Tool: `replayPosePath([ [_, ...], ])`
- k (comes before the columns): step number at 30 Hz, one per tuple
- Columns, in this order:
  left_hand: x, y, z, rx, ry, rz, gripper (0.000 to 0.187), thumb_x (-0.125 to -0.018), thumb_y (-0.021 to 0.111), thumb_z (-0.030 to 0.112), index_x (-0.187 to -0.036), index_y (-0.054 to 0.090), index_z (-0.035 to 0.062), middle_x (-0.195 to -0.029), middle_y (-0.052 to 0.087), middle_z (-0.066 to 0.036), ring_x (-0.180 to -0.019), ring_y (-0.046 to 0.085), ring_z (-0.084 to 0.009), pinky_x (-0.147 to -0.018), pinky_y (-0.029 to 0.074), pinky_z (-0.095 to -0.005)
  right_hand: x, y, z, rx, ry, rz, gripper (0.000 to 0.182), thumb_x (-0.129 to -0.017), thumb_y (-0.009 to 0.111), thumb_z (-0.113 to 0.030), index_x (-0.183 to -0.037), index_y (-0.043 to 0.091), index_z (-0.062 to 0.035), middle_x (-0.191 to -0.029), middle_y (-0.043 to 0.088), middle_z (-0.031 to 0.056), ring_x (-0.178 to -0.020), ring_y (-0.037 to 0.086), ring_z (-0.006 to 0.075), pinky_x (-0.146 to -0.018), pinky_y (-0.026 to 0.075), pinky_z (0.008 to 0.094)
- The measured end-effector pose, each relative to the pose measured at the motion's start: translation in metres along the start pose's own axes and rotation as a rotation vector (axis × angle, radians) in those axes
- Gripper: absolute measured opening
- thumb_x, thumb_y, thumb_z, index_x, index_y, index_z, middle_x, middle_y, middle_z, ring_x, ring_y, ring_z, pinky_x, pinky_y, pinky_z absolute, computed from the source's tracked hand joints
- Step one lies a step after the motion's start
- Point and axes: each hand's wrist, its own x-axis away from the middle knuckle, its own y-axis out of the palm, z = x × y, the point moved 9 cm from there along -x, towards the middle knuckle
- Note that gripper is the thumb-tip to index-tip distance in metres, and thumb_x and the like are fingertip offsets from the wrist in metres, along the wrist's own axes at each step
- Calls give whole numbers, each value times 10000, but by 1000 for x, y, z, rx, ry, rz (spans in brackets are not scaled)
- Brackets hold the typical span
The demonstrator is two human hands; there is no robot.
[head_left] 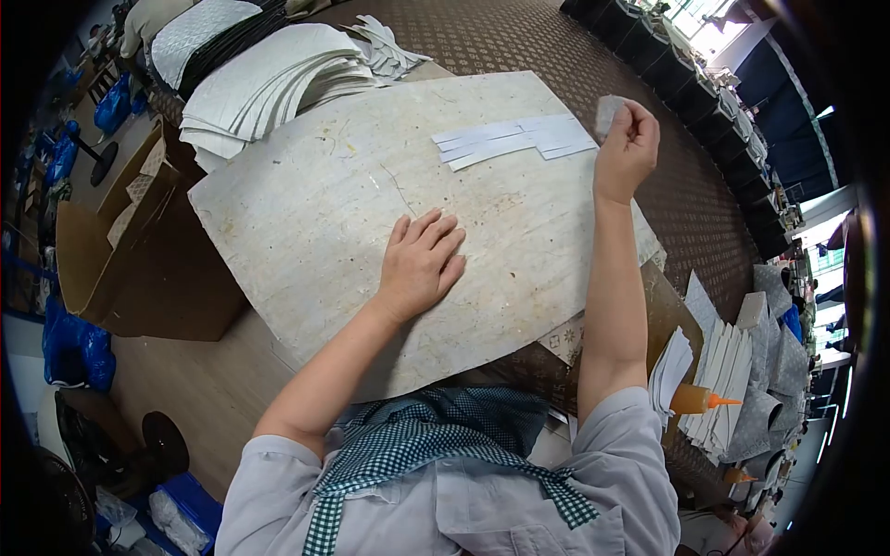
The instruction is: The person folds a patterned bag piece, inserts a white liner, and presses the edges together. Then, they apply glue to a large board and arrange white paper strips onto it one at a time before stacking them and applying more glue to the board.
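The pale piece (607, 113) is by the far right edge of the board (315, 241), which stretches wide to the left and near side, with a stack (269, 88) crowding its far left edge. The right hand (630, 144) pinches the piece, thumb against curled fingers — strips (513, 139) lie just left of it. The left hand (424, 264) rests palm down mid-board, fingers loosely spread — the piece is beyond it to the right.

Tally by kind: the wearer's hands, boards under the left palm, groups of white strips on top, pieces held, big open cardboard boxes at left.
Hands: 2, left hand and right hand
Board: 1
Strip group: 1
Held piece: 1
Cardboard box: 1
Total: 6
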Motion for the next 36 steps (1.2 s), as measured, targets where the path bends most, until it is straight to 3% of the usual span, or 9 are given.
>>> replayPosePath([
  [2,1,0,0,-5,0,1,336,-834,632,270,-1135,648,123,-1258,585,-43,-1238,494,-250,-1048,330,-491,3,14,-35,-3,-168,-48,87,-917,601,-118,-928,657,-53,-850,590,61,-691,546,158,-640,466,289],
  [5,0,0,0,-5,8,2,332,-835,629,272,-1131,649,123,-1257,584,-44,-1237,492,-251,-1042,337,-496,61,84,-41,58,-307,-394,136,-902,583,-127,-1030,593,-83,-926,571,108,-789,585,287,-689,488,397],
  [9,0,-1,0,-11,12,9,331,-833,626,272,-1127,648,121,-1251,586,-48,-1231,494,-253,-1033,346,-500,146,139,-54,176,-291,-726,200,-849,630,-151,-1037,579,-102,-986,553,100,-859,606,296,-706,508,399],
  [12,-1,-2,0,-17,15,8,333,-829,627,269,-1126,648,120,-1248,587,-51,-1227,495,-257,-1029,349,-501,173,153,-57,236,-295,-799,231,-834,637,-143,-1055,579,-106,-986,542,100,-853,608,288,-703,509,396],
  [16,0,-2,0,0,20,15,333,-828,630,269,-1126,649,119,-1245,587,-55,-1231,493,-257,-1030,349,-500,163,150,-50,164,-270,-735,178,-833,634,-121,-999,597,-68,-951,559,116,-822,604,306,-689,501,400],
  [18,1,-1,-1,4,17,19,333,-829,631,271,-1125,649,119,-1246,587,-52,-1236,491,-255,-1032,347,-497,133,133,-47,44,-115,-620,121,-847,614,-79,-965,614,-51,-923,578,122,-794,595,304,-679,492,388],
  [21,1,-2,-1,4,4,14,329,-832,632,274,-1122,652,120,-1248,588,-49,-1241,491,-252,-1035,345,-496,73,89,-58,-9,-194,-250,100,-860,595,-54,-953,627,-35,-902,581,135,-776,586,282,-681,484,366],
  [29,0,-3,0,4,5,28,317,-825,636,262,-1104,657,113,-1236,593,-54,-1234,500,-249,-1032,350,-499,154,147,-35,178,-79,-790,297,-840,650,-241,-1073,604,-62,-1049,560,139,-869,606,331,-749,501,416],
  [36,-1,-4,1,3,15,31,309,-820,635,252,-1094,654,110,-1230,594,-58,-1228,501,-252,-1019,359,-498,172,158,-21,171,-97,-839,305,-843,646,-221,-1090,569,-60,-1046,539,141,-885,604,335,-738,505,425],
])
